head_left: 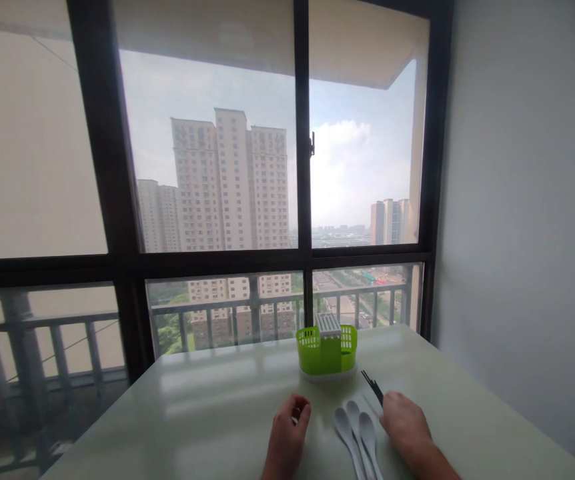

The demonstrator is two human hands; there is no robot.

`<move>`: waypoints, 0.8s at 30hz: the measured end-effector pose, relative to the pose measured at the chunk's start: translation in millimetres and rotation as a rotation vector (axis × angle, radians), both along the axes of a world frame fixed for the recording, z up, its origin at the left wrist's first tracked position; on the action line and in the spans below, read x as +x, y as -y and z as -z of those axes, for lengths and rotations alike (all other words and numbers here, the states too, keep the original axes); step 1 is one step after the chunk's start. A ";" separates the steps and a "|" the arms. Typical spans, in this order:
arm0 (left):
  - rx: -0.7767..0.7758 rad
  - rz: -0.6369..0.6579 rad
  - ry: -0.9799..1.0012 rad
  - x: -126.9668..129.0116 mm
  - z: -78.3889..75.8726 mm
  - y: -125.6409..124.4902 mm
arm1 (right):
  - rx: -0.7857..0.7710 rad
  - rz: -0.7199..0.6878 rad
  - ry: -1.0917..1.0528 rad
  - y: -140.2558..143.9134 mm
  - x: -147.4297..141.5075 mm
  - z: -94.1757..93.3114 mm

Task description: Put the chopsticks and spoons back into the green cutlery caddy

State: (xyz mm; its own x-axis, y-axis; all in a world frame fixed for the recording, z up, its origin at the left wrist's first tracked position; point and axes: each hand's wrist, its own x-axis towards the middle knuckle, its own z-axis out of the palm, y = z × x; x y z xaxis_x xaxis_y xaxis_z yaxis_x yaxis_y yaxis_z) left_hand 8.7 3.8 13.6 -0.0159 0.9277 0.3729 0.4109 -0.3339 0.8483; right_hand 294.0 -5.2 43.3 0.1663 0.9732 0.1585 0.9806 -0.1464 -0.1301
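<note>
Left hand (287, 433), white spoons (355, 433), right hand (405, 423); green caddy (326, 350)

Both hands are held low and forward, forearms entering from below. The left hand (289, 427) is curled loosely, thumb and fingertips drawn together. The right hand (404, 421) is laid palm down, its fingers bent and partly hidden.
</note>
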 end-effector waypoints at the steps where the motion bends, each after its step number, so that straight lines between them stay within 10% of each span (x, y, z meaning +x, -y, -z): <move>1: -0.011 0.023 0.003 0.8 -0.2 0.5 | 0.032 -0.006 -0.019 0.2 -0.1 -3.7; 8: -0.154 0.311 0.202 6.7 -0.2 5.1 | 0.233 -0.380 -0.651 5.5 -61.1 -46.4; 12: -0.215 0.461 0.290 8.5 1.2 6.4 | 0.256 -0.515 -1.036 4.3 -104.2 -40.9; 18: -0.276 0.328 0.226 8.4 5.3 3.8 | 0.269 -0.581 -1.037 2.6 -119.6 -26.6; 24: -0.276 0.185 0.131 9.5 4.8 1.6 | 0.298 -0.640 -1.051 5.4 -117.6 -58.9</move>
State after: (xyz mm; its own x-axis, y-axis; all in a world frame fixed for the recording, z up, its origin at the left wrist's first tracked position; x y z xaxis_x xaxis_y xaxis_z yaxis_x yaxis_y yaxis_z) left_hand 18.2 2.2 8.7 0.1308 0.9849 0.1138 0.2471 -0.1435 0.9583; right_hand 176.4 -10.6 102.1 -0.1413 0.8752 0.4626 0.2690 0.4837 -0.8329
